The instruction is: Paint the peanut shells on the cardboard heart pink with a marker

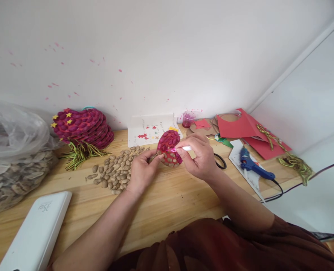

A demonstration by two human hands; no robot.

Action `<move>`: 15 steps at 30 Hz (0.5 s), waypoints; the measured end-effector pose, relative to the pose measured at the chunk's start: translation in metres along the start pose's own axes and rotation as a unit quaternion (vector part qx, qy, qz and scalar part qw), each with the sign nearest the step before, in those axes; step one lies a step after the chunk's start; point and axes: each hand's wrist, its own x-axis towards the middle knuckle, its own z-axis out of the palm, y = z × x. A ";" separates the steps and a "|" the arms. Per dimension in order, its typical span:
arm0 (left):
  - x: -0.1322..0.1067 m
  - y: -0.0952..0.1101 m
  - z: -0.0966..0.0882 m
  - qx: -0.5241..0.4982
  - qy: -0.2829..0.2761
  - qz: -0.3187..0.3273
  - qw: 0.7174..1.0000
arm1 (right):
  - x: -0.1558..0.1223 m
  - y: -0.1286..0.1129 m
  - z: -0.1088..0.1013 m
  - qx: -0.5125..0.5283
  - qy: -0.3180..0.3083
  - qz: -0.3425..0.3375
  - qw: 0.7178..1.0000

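Observation:
My left hand [144, 167] is closed on the lower left edge of a round craft piece [168, 142] covered with peanut shells. Most of its shells are painted magenta, while those near the bottom are still bare tan. In my right hand [199, 156] is a short white-handled paintbrush [186, 148], pinched between thumb and fingers. Its pink tip meets the shells on the right side of the piece. Loose peanut shells [116, 169] lie spread on the wooden table [155, 214], just left of my left hand.
Finished magenta pieces [83, 128] are stacked at back left. A plastic bag of shells [17, 177] and a white power bank [37, 229] stand left. Behind are a printed sheet [138, 130] and paint cup [188, 118]. Red paper [234, 126] and a blue glue gun [254, 165] lie right.

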 end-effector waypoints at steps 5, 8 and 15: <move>0.001 -0.002 -0.001 -0.063 0.002 -0.058 0.996 | -0.001 0.000 0.000 -0.003 -0.020 -0.013 1.000; 0.001 -0.001 -0.001 -0.069 0.005 -0.064 0.996 | -0.001 0.001 -0.001 0.003 -0.017 -0.021 1.000; 0.000 0.003 0.000 -0.078 0.007 -0.081 0.994 | 0.000 0.001 -0.002 0.003 -0.043 -0.041 0.998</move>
